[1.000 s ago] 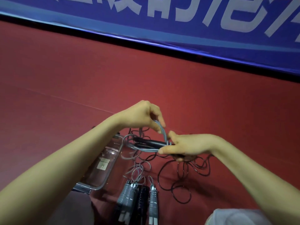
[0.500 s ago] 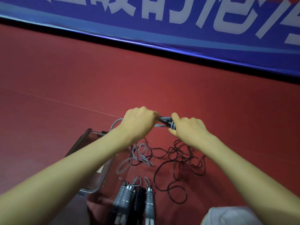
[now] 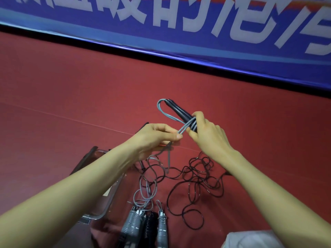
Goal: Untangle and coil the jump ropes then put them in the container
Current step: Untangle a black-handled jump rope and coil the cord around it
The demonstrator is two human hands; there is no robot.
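My right hand (image 3: 208, 135) grips a pair of dark jump-rope handles (image 3: 179, 110), raised above the red floor and pointing up-left. A grey rope (image 3: 165, 113) loops off their tips and is wound round them by my fingers. My left hand (image 3: 157, 136) pinches the grey rope's strands just left of the handles; the rest hangs down from it. A tangled black rope (image 3: 197, 176) lies on the floor below. The clear plastic container (image 3: 100, 212) sits at lower left, partly hidden by my left forearm.
Several coiled ropes with ribbed grey and black handles (image 3: 146, 228) lie side by side at the bottom centre. A blue banner (image 3: 179, 33) with white characters runs along the far edge of the red floor. Pale fabric (image 3: 250, 240) shows at the bottom right.
Both hands rose and moved apart a little. The handles, earlier mostly covered between the hands, now stick out up-left with a grey loop at their tips, and my left hand pulls the rope strands.
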